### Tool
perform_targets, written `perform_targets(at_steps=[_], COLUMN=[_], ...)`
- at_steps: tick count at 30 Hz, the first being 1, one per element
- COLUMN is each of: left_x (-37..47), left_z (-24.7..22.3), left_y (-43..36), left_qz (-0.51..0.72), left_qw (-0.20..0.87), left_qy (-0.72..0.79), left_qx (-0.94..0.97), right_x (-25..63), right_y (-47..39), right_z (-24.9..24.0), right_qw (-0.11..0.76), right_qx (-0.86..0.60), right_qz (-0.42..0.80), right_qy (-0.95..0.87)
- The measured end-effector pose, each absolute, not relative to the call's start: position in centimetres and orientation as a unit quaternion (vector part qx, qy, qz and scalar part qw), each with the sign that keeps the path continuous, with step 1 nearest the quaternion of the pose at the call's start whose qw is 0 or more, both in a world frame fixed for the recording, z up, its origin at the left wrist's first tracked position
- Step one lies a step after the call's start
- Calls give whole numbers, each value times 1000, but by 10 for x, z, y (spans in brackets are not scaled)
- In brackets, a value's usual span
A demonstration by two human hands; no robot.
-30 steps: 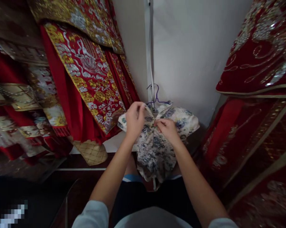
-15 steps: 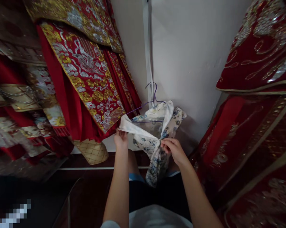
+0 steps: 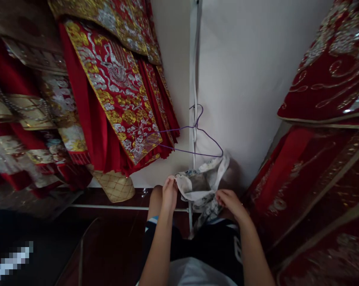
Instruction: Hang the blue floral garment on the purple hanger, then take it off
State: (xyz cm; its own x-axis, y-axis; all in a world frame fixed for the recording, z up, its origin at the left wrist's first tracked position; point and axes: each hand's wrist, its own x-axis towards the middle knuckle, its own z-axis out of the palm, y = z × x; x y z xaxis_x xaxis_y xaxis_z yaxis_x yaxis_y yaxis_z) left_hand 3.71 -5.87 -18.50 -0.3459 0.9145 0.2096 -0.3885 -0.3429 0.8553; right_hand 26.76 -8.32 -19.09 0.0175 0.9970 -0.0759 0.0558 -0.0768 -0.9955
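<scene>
While the left hand [image 3: 169, 194] and right hand [image 3: 229, 201] are pinching its neckline, the floral-print top [image 3: 197, 196] is looking light and limp, best held by that edge.

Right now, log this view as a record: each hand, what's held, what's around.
left hand: pinches edge of white fabric garment with blue-grey print
right hand: pinches the same garment, farther right
held state: bunched, opening between the hands
above: thin purple clothes hanger, hook uppermost; picture-right end at the garment, attachment unclear
picture left: red cloth costume with gold and silver embroidery
picture right: dark red sequinned cloth
</scene>
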Motion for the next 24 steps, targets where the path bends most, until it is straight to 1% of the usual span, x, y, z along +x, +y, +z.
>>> perform_targets(at_steps=[1, 2, 3, 5, 8, 10, 12, 14, 16, 18, 20, 22, 24], left_x=[41, 45, 51, 63, 76, 77, 71, 62, 54, 49, 43, 33, 16], left_z=[-177, -169, -161, -147, -128, -119, -115, -116, -124, -137, -152, -162, -164], left_y=[-64, -70, -77, -94, -117, -125, -126, -123, -118, -113, -109, -104, -100], left_qz=[726, 714, 699, 652, 570, 546, 559, 570, 549, 479, 373, 267, 200], left_qw=[462, 483, 500, 516, 481, 445, 421, 426, 452, 475, 455, 389, 307], left_qy=[350, 332, 315, 292, 293, 286, 275, 262, 252, 266, 310, 360, 400], left_qx=[370, 382, 404, 472, 598, 649, 660, 652, 656, 689, 747, 805, 840], right_x=[268, 267, 265, 255, 230, 214, 202, 198, 199, 206, 217, 230, 245], right_y=[-85, -88, -91, -100, -113, -119, -122, -124, -127, -128, -127, -124, -118], right_z=[-192, -192, -189, -178, -156, -145, -139, -137, -133, -126, -114, -96, -77], right_qw=[417, 382, 368, 380, 382, 415, 483, 533, 544, 518, 480, 471, 515], right_qx=[-541, -538, -528, -477, -368, -336, -346, -357, -352, -350, -366, -400, -439], right_qz=[499, 490, 475, 452, 487, 511, 527, 563, 610, 641, 643, 610, 541], right_qy=[-533, -570, -600, -651, -694, -674, -608, -521, -456, -445, -471, -496, -500])
